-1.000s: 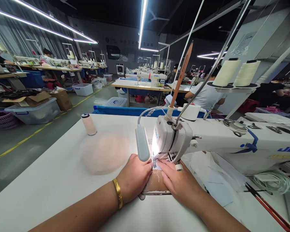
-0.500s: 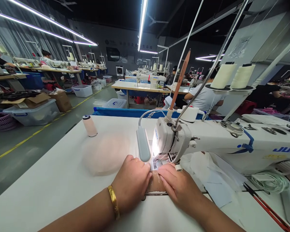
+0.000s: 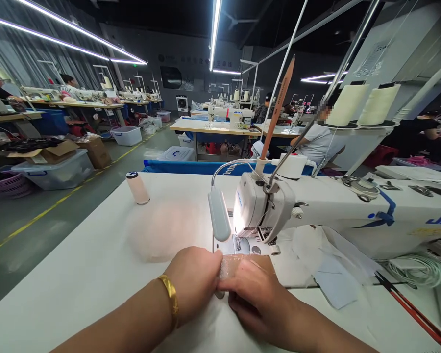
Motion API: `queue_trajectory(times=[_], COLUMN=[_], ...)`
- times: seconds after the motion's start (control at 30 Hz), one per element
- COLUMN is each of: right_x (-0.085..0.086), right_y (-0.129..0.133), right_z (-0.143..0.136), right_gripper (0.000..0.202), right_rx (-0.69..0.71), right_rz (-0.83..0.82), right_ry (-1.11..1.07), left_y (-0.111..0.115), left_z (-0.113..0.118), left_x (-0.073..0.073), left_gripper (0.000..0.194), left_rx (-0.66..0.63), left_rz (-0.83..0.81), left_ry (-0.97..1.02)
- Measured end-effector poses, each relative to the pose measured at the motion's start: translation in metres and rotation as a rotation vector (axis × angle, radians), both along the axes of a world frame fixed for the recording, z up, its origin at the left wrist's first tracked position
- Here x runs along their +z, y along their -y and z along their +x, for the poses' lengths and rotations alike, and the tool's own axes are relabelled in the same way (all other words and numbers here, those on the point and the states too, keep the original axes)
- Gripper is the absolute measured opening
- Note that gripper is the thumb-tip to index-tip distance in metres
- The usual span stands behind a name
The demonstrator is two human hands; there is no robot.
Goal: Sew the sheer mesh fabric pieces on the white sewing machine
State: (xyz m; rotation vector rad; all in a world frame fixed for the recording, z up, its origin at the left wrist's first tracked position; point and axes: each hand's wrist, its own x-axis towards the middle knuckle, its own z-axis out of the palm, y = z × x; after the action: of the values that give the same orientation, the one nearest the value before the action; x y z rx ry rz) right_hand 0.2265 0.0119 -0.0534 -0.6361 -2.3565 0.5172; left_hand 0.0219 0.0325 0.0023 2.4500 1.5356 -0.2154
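A small tan piece of sheer fabric (image 3: 228,265) lies just in front of the needle plate of a white sewing machine (image 3: 255,203). My left hand (image 3: 193,274) is closed on its left edge, with the fingertips partly hidden. Curled over the fabric's near side, my right hand (image 3: 259,299) grips it between thumb and fingers, and some of the cloth shows beyond the knuckles. The presser foot (image 3: 238,243) is just beyond the fabric, under the machine's light. A blurry pale pink heap of sheer cloth (image 3: 161,230) rests left of my hands.
A pink thread spool (image 3: 137,189) stands at the table's far left. A grey lamp (image 3: 219,215) hangs beside the machine head. White paper scraps (image 3: 336,282), red-handled scissors (image 3: 413,309) and a coiled cable (image 3: 415,267) lie to the right. Other people sit at machines beyond.
Both hands have drawn back from the presser foot, bringing the fabric nearer me. My right hand has curled its fingers and turned over the fabric. The view has shifted slightly.
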Motion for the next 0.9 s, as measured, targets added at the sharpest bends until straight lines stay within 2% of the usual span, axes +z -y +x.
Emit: queue_trajectory(times=[0.07, 0.13, 0.27, 0.37, 0.5, 0.63, 0.7, 0.83, 0.9], right_x=[0.0, -0.003, -0.017, -0.025, -0.012, 0.009, 0.014, 0.011, 0.007], right_y=[0.001, 0.002, 0.008, 0.012, 0.008, 0.0, -0.002, -0.003, -0.002], right_z=[0.004, 0.005, -0.01, -0.02, -0.011, 0.009, 0.013, 0.011, 0.009], right_gripper=[0.036, 0.034, 0.032, 0.016, 0.022, 0.022, 0.015, 0.034, 0.032], right_rx=[0.016, 0.009, 0.046, 0.091, 0.11, -0.019, -0.074, -0.166, -0.242], right_rz=[-0.022, -0.05, -0.037, -0.009, -0.147, -0.226, -0.297, -0.453, -0.471], right_ry=[0.018, 0.036, -0.006, -0.02, -0.018, -0.055, -0.052, -0.054, -0.044], left_y=[0.001, -0.003, -0.011, -0.011, -0.009, -0.01, -0.011, -0.008, -0.006], left_z=[-0.004, -0.008, -0.01, -0.008, -0.01, -0.011, -0.009, -0.002, 0.002], left_x=[0.003, 0.004, -0.001, -0.005, -0.009, -0.016, -0.02, -0.025, -0.027], left_gripper=[0.013, 0.015, 0.015, 0.014, 0.015, 0.016, 0.017, 0.012, 0.013], left_rx=[0.02, 0.025, 0.035, -0.003, -0.14, -0.142, -0.082, 0.187, 0.284], left_rz=[-0.057, -0.04, -0.025, -0.032, -0.09, -0.099, -0.123, -0.366, -0.476], left_ry=[-0.022, 0.012, 0.098, 0.149, 0.272, 0.446, 0.555, 0.876, 1.015])
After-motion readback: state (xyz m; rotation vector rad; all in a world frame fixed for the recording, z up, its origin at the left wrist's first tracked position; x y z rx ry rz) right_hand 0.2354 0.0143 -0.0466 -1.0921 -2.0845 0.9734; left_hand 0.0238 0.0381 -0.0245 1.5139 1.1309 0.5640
